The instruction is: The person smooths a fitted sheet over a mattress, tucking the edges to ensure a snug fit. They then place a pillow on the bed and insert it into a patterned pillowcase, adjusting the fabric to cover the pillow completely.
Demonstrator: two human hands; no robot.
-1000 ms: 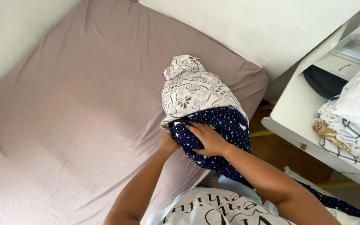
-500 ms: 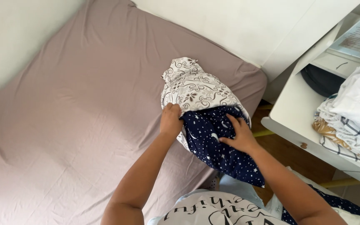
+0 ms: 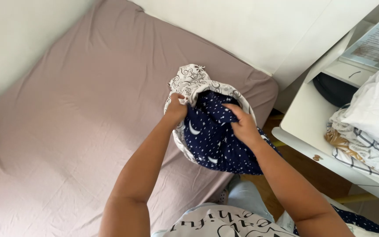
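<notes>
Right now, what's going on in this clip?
A person stands at the corner of a bed covered in a mauve sheet, working with a bundle of cloth. The left hand grips the edge of a white patterned cover, holding it open. The right hand presses on a navy fabric with stars and moons that sits partly inside that cover and hangs off the bed's edge. A white desk with piled laundry stands to the right.

Bunched navy cloth (image 3: pixel 218 140) with white stars and moons, half inside white swirl-patterned cover (image 3: pixel 191 79), at bed corner
</notes>
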